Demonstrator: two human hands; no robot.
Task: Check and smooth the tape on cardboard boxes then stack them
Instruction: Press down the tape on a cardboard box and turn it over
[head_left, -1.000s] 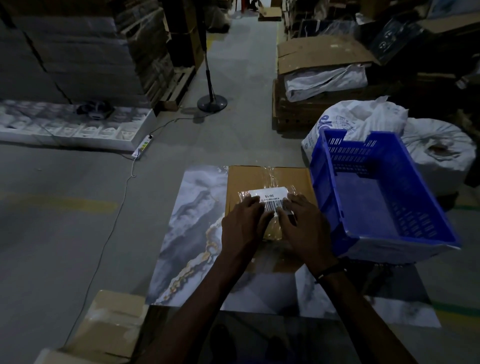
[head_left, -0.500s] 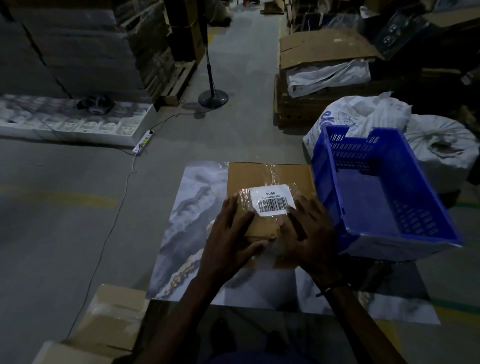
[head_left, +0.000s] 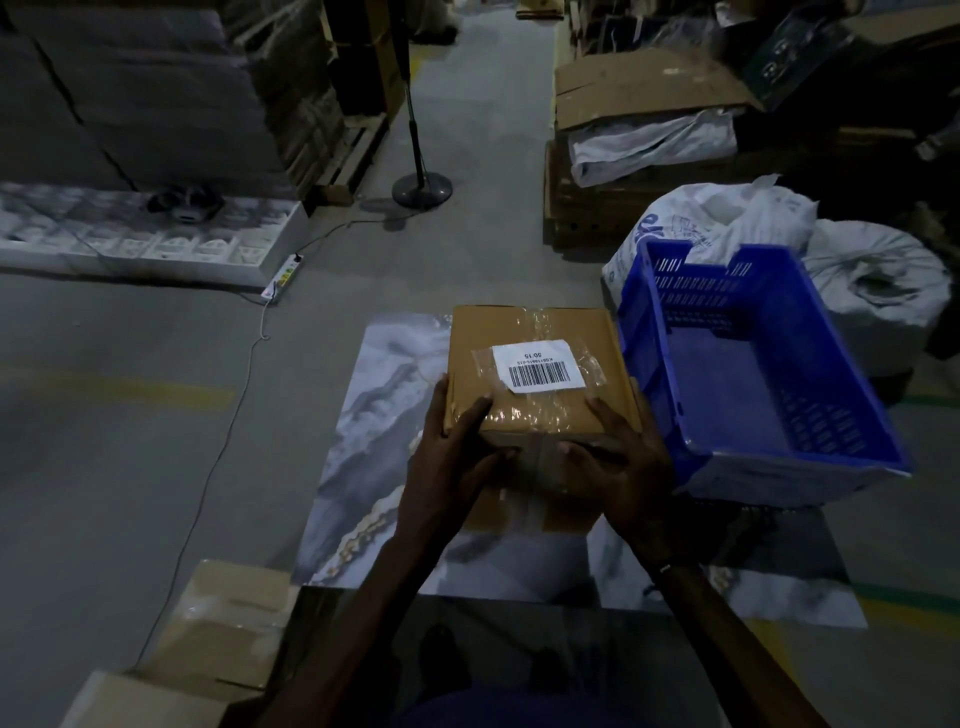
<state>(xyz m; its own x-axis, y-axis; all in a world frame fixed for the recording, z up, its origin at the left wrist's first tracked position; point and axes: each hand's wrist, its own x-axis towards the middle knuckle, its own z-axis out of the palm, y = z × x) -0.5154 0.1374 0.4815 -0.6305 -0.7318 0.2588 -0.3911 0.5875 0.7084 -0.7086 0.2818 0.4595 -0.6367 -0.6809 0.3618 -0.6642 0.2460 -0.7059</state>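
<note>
The left hand (head_left: 451, 457) gripped the near left corner of the brown taped cardboard box (head_left: 540, 374) with a white barcode label (head_left: 537, 364), on the grey marbled table (head_left: 384, 415). The right hand (head_left: 623, 467) held its near right edge, seemingly curled underneath. A blue plastic crate (head_left: 753, 374) stood just beside it.

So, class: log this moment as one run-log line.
left hand: grips cardboard box near-left corner | right hand: grips near-right edge | label: up | blue crate: beside box

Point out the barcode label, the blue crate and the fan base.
barcode label (head_left: 537, 364), head view, middle of the white sticker.
blue crate (head_left: 748, 384), head view, bare floor inside.
fan base (head_left: 421, 188), head view, top of the round foot.
</note>
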